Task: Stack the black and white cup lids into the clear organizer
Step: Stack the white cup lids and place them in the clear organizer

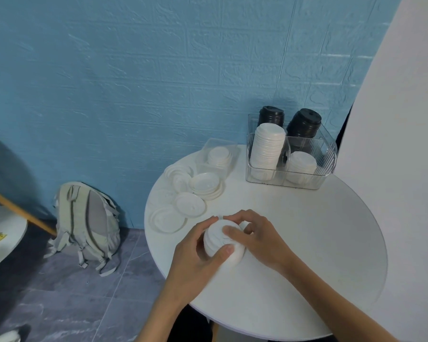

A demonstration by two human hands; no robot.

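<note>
Two bare forearms reach in from the bottom edge over a round white bench (307, 243); the left hand (198, 255) and the right hand (260, 238) meet near the bench's front left, both curled around a short stack of white lids (220, 240) that lies tilted on the bench top; each grip is pressed in against the stack's sides, the left thumb across its near edge and the right fingertips (229, 229) on its top face. More loose white lids (190, 193) lie scattered flat and overlapping along the bench's left rim, some resting in a clear tray (220, 146) behind them; at the back right stands the clear organizer (329, 154), with two black lid stacks (304, 124) in its rear compartments, a tall white lid stack (267, 149) front left and a shorter white stack (302, 166) front right. By their look the lids are thin moulded plastic, very light, slightly springy and smooth, so a nested stack may slide apart or fan out if squeezed unevenly; holding it from opposite sides of the rims, with a finger steadying the top, seems the safest hold. A grey backpack (87, 223) leans against the blue wall (134, 70) on the floor to the left.
</note>
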